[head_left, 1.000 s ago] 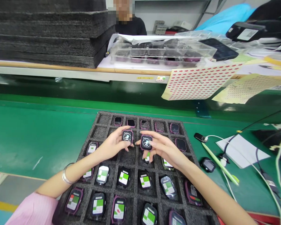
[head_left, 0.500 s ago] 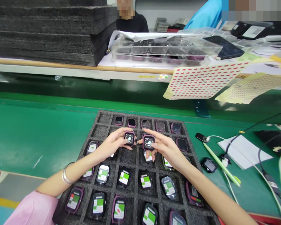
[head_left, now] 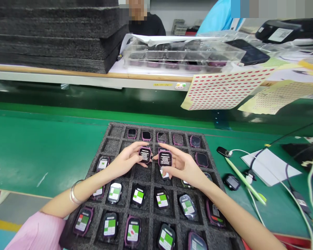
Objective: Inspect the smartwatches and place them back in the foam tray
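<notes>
Pinched and lit, side by side

Your left hand (head_left: pixel 126 161) grips a purple-rimmed watch (head_left: pixel 145 155) between thumb and fingertips, barely open around it. Your right hand (head_left: pixel 184 166) holds a second watch (head_left: pixel 165 158) the same way. Each shows small white text on black. The two sit close together, over the second row of the grey foam tray (head_left: pixel 114 139)

A hand could pass over the green bench mat (head_left: pixel 41 156) left of the foam tray (head_left: pixel 114 130). Rightward, a black watch (head_left: pixel 232 182), a green pen (head_left: pixel 246 182) and white cable (head_left: pixel 276 189) crowd the way (a messy corner). Ahead stands the shelf edge (head_left: pixel 67 77). The left hand (head_left: pixel 125 161) grips one watch (head_left: pixel 145 155) and the right hand (head_left: pixel 184 166) another watch (head_left: pixel 165 158), a narrow gap between them.
</notes>
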The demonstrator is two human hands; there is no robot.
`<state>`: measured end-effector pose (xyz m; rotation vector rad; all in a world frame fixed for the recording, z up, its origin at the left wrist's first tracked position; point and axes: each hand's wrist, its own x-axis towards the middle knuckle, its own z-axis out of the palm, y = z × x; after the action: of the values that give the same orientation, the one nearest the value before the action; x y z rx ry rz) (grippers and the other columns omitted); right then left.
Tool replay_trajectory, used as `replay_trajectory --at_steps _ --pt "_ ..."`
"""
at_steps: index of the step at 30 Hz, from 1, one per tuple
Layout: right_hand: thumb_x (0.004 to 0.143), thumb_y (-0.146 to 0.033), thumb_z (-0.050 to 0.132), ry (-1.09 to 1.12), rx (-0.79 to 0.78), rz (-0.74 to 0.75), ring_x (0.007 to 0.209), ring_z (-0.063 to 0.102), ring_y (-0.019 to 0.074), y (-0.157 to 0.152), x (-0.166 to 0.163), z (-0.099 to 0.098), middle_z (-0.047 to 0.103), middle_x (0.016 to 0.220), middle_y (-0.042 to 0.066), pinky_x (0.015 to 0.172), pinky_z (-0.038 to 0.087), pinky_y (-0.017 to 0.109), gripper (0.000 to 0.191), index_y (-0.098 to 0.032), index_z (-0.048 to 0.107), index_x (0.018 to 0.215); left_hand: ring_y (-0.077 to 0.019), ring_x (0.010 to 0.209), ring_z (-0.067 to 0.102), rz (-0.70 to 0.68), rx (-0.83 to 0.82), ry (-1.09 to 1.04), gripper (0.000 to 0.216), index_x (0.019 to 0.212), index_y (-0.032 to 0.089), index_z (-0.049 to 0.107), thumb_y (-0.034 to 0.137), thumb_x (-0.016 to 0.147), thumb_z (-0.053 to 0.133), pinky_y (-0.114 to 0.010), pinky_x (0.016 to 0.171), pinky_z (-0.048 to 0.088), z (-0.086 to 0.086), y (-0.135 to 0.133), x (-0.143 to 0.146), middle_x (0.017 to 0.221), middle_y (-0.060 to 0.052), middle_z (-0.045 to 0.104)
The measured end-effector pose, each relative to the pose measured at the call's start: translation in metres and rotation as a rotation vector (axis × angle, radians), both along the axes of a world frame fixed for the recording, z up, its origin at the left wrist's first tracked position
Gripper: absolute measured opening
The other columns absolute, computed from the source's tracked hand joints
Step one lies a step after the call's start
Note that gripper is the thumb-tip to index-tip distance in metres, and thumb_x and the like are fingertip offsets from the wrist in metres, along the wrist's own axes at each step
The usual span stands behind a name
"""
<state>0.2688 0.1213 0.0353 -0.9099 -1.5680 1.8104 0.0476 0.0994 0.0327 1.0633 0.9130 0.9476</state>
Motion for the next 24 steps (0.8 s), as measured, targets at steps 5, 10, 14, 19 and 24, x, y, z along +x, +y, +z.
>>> replay_trajectory --at_steps 5,10,14,19,24 --pt "0.08 -0.024 0.071 -0.056 0.03 0.057 0.075 0.069 0.0191 0.0 0.01 0.008 0.065 0.104 0.009 0.058 0.059 0.029 0.062 -0.021 0.041 0.134 -0.0205 0.093 0.064 -0.017 0.001 -0.014 0.041 0.117 0.019 0.052 0.016 0.076 0.056 -0.036 0.077 0.058 0.001 0.0 -0.001 0.107 -0.007 0.063" --pt "0.078 -0.035 0.072 -0.383 0.269 -0.14 0.047 0.06 0.0132 0.016 0.047 0.015 0.063 0.067 -0.001 0.041 0.052 0.022 0.041 -0.018 0.055 0.112 -0.0199 0.091 0.065 -0.022 -0.008 -0.05 0.036 0.113 0.016 0.053 0.019 0.078 0.062 -0.033 0.074 0.058 0.003 -0.001 -0.001 0.101 -0.007 0.065" --pt "0.078 -0.042 0.072 -0.404 0.163 -0.161 0.048 0.062 0.0172 0.027 0.068 0.011 0.064 0.058 0.0 0.048 0.055 0.028 0.057 -0.014 0.049 0.122 -0.0196 0.089 0.066 -0.025 -0.017 -0.046 0.033 0.111 0.016 0.053 0.024 0.081 0.064 -0.032 0.073 0.059 0.004 -0.002 0.0 0.101 -0.008 0.064" --pt "0.077 -0.046 0.072 -0.356 0.103 -0.195 0.062 0.068 0.0223 0.029 0.071 0.002 0.07 0.076 0.008 0.057 0.057 0.033 0.067 -0.012 0.047 0.129 -0.0192 0.087 0.067 -0.018 -0.014 -0.042 0.033 0.11 0.015 0.053 0.027 0.081 0.065 -0.031 0.07 0.059 0.004 -0.001 0.001 0.1 -0.008 0.064" --pt "0.074 -0.043 0.074 -0.384 0.099 -0.118 0.071 0.069 0.0243 0.029 0.072 -0.005 0.071 0.08 0.009 0.065 0.057 0.035 0.084 -0.009 0.035 0.14 -0.0204 0.084 0.067 0.016 -0.018 -0.025 0.036 0.108 0.015 0.055 0.03 0.078 0.069 -0.031 0.066 0.059 0.003 0.0 0.001 0.097 -0.008 0.065"
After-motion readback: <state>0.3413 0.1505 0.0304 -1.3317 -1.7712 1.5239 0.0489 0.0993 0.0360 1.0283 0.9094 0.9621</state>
